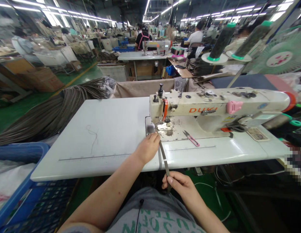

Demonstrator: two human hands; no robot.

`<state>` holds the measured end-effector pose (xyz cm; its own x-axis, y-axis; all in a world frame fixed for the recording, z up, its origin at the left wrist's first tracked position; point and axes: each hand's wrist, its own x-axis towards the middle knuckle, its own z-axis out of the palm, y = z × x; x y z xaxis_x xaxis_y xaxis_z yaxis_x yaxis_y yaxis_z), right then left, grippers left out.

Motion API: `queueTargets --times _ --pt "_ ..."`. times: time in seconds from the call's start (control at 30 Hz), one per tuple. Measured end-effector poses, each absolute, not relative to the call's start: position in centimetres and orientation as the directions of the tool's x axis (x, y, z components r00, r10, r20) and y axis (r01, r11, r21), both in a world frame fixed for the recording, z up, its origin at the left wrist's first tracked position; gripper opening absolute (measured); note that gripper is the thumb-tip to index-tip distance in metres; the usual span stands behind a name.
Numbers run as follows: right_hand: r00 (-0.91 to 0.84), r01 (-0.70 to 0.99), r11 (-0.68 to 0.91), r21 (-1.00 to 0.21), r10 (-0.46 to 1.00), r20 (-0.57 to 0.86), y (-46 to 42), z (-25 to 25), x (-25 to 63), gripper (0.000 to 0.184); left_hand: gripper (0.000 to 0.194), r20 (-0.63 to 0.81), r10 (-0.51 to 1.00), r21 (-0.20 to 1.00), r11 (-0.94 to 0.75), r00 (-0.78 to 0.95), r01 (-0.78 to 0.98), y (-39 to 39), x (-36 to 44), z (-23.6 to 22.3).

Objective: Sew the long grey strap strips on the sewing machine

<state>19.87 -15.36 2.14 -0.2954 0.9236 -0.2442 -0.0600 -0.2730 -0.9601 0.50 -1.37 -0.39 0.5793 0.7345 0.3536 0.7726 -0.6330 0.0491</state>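
Observation:
A narrow grey-brown strap (pixel 164 155) runs from beneath the presser foot of the sewing machine (pixel 184 108) down past the table's front edge. Close in front of the needle area, my left hand (pixel 148 147) is closed with its fingertips on the strap's upper end. Lower down, my right hand (pixel 178 184) pinches the same strap between thumb and fingers, just off the table edge. A small pale mark crosses the strap between the hands. Pink-handled thread snips (pixel 192 139) lie on the machine bed to the right.
Loose thread (pixel 93 137) lies on the white table (pixel 111 119), left of the machine. A blue crate (pixel 41 150) with white bags stands at the left, below a long bundle of straps (pixel 48 113). Thread cones (pixel 222 42) and a green fan (pixel 279 58) stand behind right. Several people work farther back.

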Motion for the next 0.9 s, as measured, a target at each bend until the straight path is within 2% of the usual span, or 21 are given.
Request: queueTargets --times 0.17,0.9 --pt "-0.291 -0.039 -0.263 -0.964 0.926 -0.241 -15.56 2.30 19.94 0.039 0.025 0.322 0.728 0.021 -0.644 0.605 0.765 -1.32 0.51 -0.54" --pt "-0.304 -0.020 -0.237 -0.971 0.927 -0.219 -15.58 2.49 19.94 0.044 0.026 0.362 0.734 0.063 -0.634 0.574 0.771 -1.22 0.50 -0.98"
